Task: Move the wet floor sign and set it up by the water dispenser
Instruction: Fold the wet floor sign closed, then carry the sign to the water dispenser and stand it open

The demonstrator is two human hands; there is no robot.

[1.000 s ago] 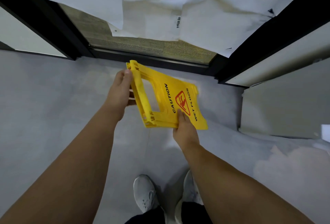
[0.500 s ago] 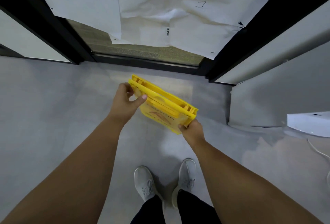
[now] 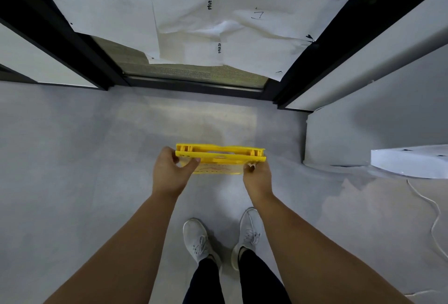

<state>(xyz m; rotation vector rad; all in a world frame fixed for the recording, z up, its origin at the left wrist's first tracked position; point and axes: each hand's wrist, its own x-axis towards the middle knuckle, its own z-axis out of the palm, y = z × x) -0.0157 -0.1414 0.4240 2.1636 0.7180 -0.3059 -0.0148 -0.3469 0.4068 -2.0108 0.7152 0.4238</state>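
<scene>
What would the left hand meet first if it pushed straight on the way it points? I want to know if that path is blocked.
The left hand already grips the yellow wet floor sign. Beyond it, likely bare grey floor, then the dark door threshold; depth is unclear.

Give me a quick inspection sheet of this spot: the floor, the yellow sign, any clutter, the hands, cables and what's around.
Surface: grey floor, smooth, with a paler patch at the right; whether it is wet cannot be told.
Job's things: yellow wet floor sign, seen from its top edge, held level above the floor, not yet set down. No water dispenser seen.
Clutter: nothing seen loose on the floor.
Hands: left hand grips the sign's left end; right hand grips its right end.
Cables: white cord snakes over the floor at the right edge.
Surroundings: black-framed doorway ahead, covered with white paper sheets bearing handwriting; white panel juts in at the right; grey shoes below.
</scene>
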